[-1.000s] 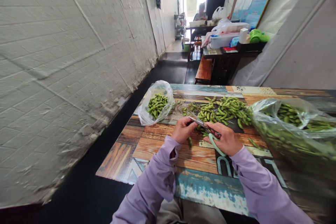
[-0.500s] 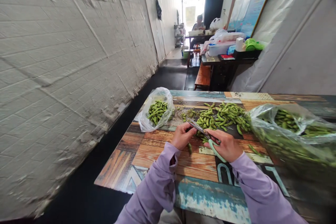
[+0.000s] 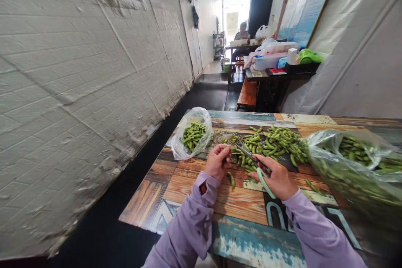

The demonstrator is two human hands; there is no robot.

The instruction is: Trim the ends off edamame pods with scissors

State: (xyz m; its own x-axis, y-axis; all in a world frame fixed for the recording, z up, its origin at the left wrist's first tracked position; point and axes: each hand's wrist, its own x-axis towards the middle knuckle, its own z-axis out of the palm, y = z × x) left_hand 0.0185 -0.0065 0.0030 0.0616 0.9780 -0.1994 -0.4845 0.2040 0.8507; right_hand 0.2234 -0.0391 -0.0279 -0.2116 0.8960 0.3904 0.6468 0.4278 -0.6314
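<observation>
My right hand (image 3: 276, 177) is wrapped round scissors (image 3: 263, 180) with pale green handles. Their dark blades point up and left over the table, a little apart from my left hand (image 3: 217, 162). In that hand, thumb and fingers are pinched on an edamame pod, mostly hidden, with a bit of green showing at the fingertips. Beyond both hands lies a loose heap of green edamame pods (image 3: 282, 144). One single pod (image 3: 231, 180) rests on the wood just right of my left wrist.
A clear plastic bag (image 3: 177, 147) with pods stands open at the left. To the right is a larger bag (image 3: 326, 163) full of pods. Small trimmings (image 3: 231, 138) lie between heap and left bag. Farther off are a bench (image 3: 247, 93), a laden table and a seated person (image 3: 242, 31).
The scissors have drawn back to the right, away from my left hand. My left fingers have closed into a tighter pinch. The whole view has shifted slightly.
</observation>
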